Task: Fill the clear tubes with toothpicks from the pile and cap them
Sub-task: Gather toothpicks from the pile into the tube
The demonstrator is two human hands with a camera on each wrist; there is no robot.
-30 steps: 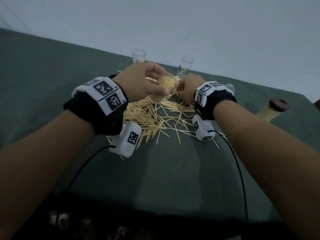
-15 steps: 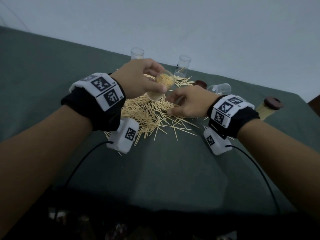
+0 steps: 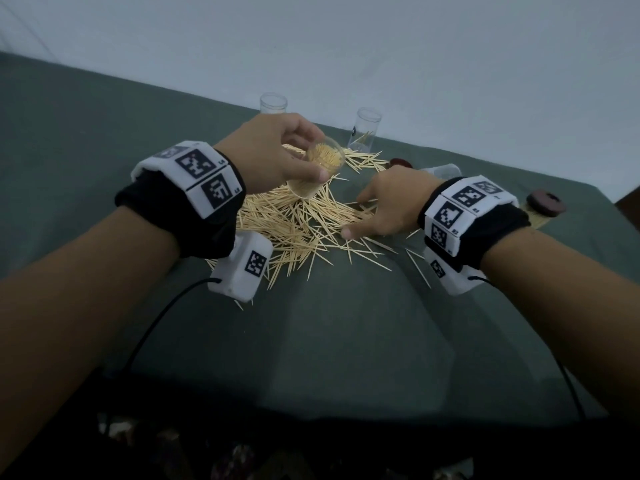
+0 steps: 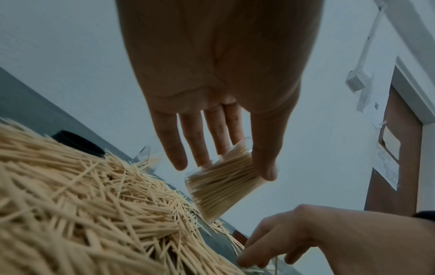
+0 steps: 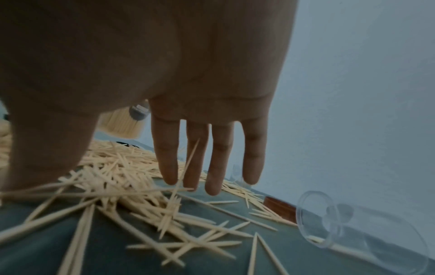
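Note:
My left hand (image 3: pixel 304 157) grips a clear tube (image 3: pixel 318 171) packed with toothpicks, tilted with its mouth toward the right, just above the toothpick pile (image 3: pixel 287 230). In the left wrist view the thumb and fingers (image 4: pixel 202 148) clasp the tube (image 4: pixel 223 188) over the pile (image 4: pixel 82 214). My right hand (image 3: pixel 360 216) is low on the pile's right edge, below and right of the tube. Its fingers (image 5: pixel 213 178) are straight and touch loose toothpicks (image 5: pixel 113 167); one toothpick stands up against them. No cap is in either hand.
Two clear tubes stand upright at the back (image 3: pixel 273 103) (image 3: pixel 367 129), the right one with a few toothpicks. An empty tube lies on its side (image 3: pixel 446 169) (image 5: pixel 353 232) beside a brown cap (image 3: pixel 400 163). A capped, filled tube (image 3: pixel 545 206) lies far right on the green cloth (image 3: pixel 346 341).
My right hand has left the tube's mouth and dropped down and right onto the pile, its fingers straightening. The left hand has kept the tube in about the same place.

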